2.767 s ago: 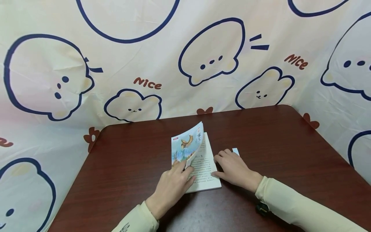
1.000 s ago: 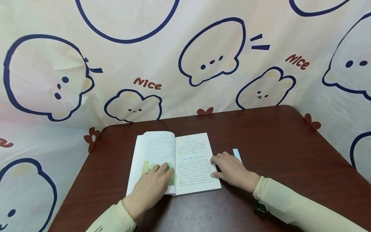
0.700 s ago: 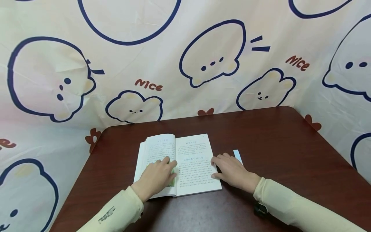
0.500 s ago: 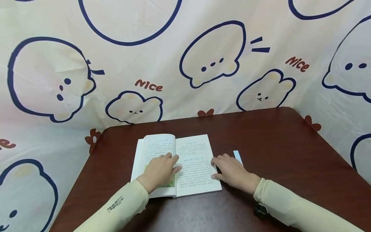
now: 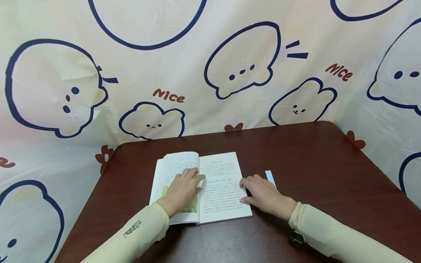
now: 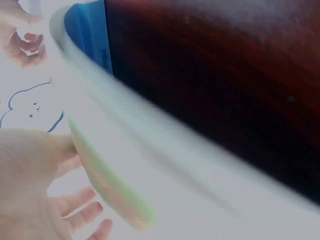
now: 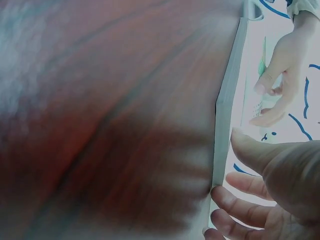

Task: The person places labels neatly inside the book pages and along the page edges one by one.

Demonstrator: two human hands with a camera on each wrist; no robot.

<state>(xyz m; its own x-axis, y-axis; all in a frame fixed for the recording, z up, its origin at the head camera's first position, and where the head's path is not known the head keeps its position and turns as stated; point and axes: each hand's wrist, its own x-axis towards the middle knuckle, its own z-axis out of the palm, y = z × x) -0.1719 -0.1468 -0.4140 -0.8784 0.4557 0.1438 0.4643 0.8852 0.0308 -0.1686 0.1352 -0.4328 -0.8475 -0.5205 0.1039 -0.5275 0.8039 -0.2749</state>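
An open book [image 5: 223, 197] lies on the dark wooden table. Its right page is printed with text; the left page shows text and a green illustration [image 5: 192, 206]. My left hand [image 5: 181, 190] rests on the left page, fingers relaxed, with thumb and index finger beside the gutter. That hand covers part of the picture. At the book's right edge, my right hand [image 5: 263, 193] touches the page margin with thumb and fingertips. In the right wrist view its thumb [image 7: 245, 150] lies at the edge of the page block, the fingers loosely bent below.
A narrow light-blue strip [image 5: 270, 178] lies on the table [image 5: 302, 157] just beyond my right hand, partly hidden by it. A dark band [image 5: 297, 238] shows under the right sleeve. A cartoon-printed curtain [image 5: 194, 73] surrounds the table's far sides.
My left hand has turned the lifted cover and pages over to the left, so the book lies open. It then moved right towards the gutter. The right hand has stayed put.
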